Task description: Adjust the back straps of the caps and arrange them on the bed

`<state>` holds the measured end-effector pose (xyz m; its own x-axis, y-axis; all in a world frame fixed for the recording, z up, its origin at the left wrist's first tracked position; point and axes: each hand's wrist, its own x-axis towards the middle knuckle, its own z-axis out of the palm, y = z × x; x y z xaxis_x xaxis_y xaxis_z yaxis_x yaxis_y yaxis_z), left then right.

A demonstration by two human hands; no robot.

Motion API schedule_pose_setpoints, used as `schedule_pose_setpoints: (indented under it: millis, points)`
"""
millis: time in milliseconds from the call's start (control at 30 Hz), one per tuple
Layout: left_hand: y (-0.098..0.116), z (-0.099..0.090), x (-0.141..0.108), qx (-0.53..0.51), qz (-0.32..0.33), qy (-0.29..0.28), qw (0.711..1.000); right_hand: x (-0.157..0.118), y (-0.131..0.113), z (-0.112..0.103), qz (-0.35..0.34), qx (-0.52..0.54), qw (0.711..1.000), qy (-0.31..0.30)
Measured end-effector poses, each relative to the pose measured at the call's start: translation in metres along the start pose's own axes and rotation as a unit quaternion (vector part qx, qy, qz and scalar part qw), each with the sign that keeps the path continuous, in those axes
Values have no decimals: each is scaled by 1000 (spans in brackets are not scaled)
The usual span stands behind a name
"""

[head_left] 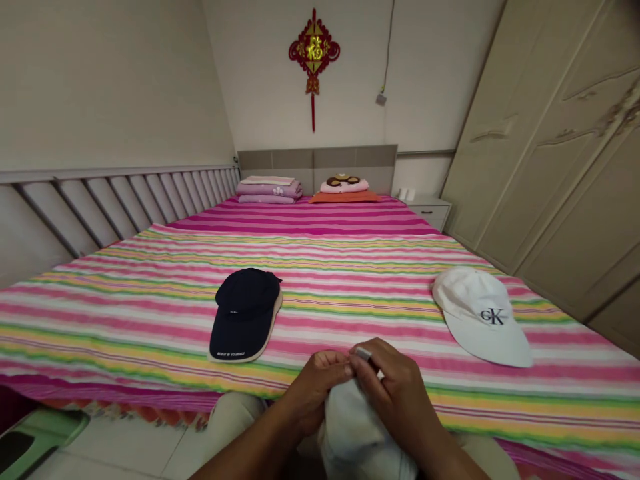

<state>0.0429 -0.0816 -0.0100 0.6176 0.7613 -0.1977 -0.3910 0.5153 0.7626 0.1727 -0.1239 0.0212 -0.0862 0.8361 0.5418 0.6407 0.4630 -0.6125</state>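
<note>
Low in the head view, a pale cloth item, perhaps a light cap, hangs between my hands above my lap. My left hand pinches its upper edge, thumb and fingers together. Beside it my right hand is closed on the same edge, and a small grey piece shows between its fingers. The fingertips of both hands nearly meet. A dark navy cap lies on the striped bed to the left, brim toward me. On the right rests a white cap with dark letters, its brim pointing to the lower right.
The striped bedspread spreads before me. Folded purple bedding and a pink pile sit at the headboard. A railing runs along the left, a wardrobe on the right. A green stool stands at lower left.
</note>
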Motion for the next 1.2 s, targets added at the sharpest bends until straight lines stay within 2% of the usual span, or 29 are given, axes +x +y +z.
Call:
schedule_pose_setpoints:
  millis: [67,133,233,300,367,467,500,567,633,733,867,967,1033,1100,1133,1200]
  points:
    - [1,-2,1,-5,6,10,1000,2,4,-2,55,67,996,-19]
    - [3,-3,0,-5,11,15,1000,3,9,-3,97,116,986,-63]
    - [7,-4,-2,6,13,-9,1000,2,17,-3,129,156,971,-125]
    - [9,-6,-5,16,12,-17,1000,2,21,-2,149,201,957,-146]
    - [9,-7,-6,24,11,-5,1000,3,23,-1,180,286,926,-169]
    - [10,-10,-8,24,13,26,999,8,26,1,226,425,851,-211]
    - [12,-10,-9,20,13,32,999,10,28,2,235,452,833,-215]
    - [17,-12,-11,6,18,30,999,16,33,3,250,473,821,-202]
    - [26,-13,-13,-15,37,27,999,21,40,4,266,489,815,-161]
    - [38,-17,-17,-38,66,54,996,27,50,5,277,537,791,-93]
    - [43,-24,-19,-35,68,70,995,28,53,7,280,579,762,-68]
    - [43,-31,-21,-27,85,46,995,23,50,14,285,569,765,-101]
    - [44,-36,-23,-18,95,33,995,17,46,21,289,558,760,-164]
    - [45,-41,-25,-9,101,33,994,9,43,30,301,559,742,-217]
    - [46,-43,-26,-8,105,38,994,6,41,35,306,565,731,-228]
    - [46,-47,-29,-22,110,55,992,2,39,41,312,589,714,-212]
